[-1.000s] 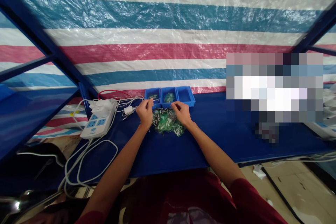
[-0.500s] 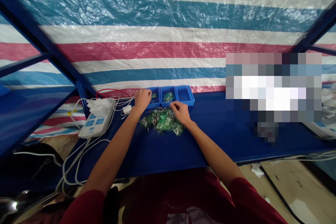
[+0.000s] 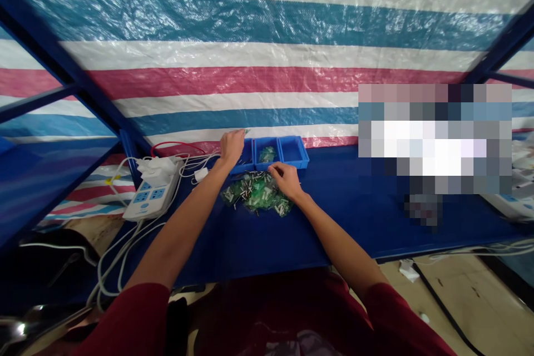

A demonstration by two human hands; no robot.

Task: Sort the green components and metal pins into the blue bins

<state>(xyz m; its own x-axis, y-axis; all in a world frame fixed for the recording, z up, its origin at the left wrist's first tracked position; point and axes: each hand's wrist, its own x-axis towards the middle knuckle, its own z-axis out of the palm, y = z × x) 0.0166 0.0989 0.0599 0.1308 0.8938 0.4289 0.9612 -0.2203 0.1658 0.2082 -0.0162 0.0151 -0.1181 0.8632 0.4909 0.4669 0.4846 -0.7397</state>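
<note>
My left hand is raised over the left compartment of the blue bin. Its fingers pinch a small greenish packet, whose contents are too small to make out. My right hand is at the far right side of a pile of small green plastic packets and loose screw-like pieces, close to the front wall of the middle compartment. Thumb and finger are pressed together there; whatever they hold is hidden. Several greenish packets lie in the middle compartment.
To the left, a white power strip carries plugs and trailing white cables. A white adapter lies beside my left forearm. A striped tarp hangs behind the blue table. The area at right is pixelated.
My left hand has risen from the left compartment and shifted slightly right, with the greenish packet now showing at its fingertips. My right hand has barely moved.
</note>
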